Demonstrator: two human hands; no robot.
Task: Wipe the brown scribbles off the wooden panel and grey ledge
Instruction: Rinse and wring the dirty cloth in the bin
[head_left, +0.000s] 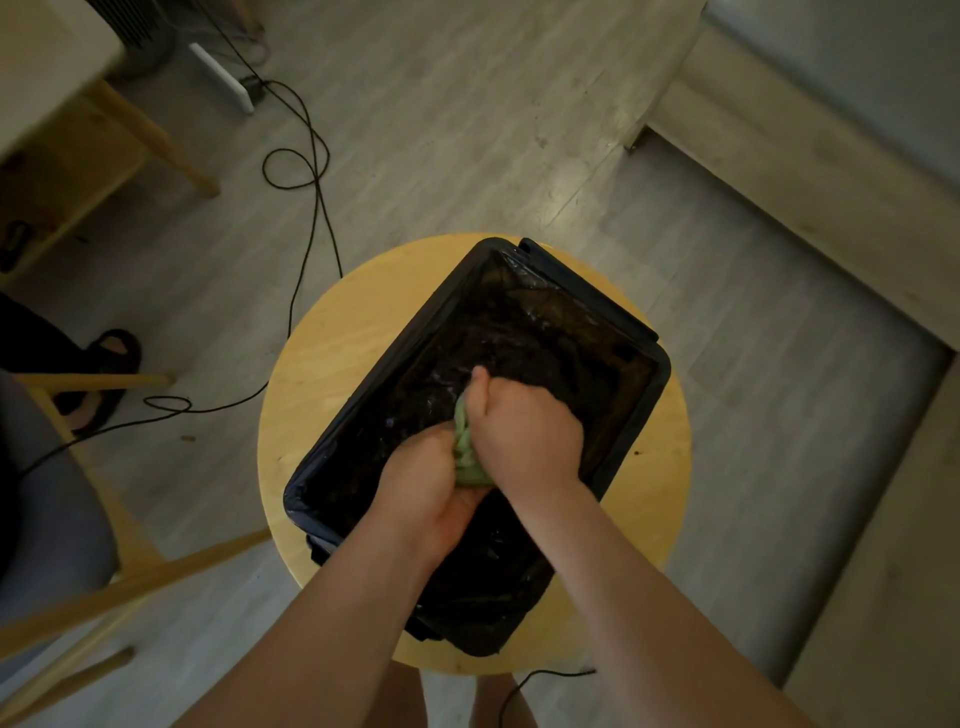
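A small green cloth (466, 453) is twisted between both my hands over a black rectangular tub (647, 405) lined with a black plastic bag. My left hand (427, 483) grips the cloth's lower end. My right hand (524, 422) grips its upper end, knuckles up. The tub stands on a round wooden stool (332, 353). A wooden panel (810, 171) and a grey ledge (769, 322) lie on the right; I cannot make out any scribbles on them.
Black cables (306, 171) loop over the grey floor left of the stool. A wooden chair (104, 587) stands at the lower left, with another person's sandalled foot (104, 374) behind it. A white power strip (223, 78) lies at the top left beside a wooden table leg (161, 140).
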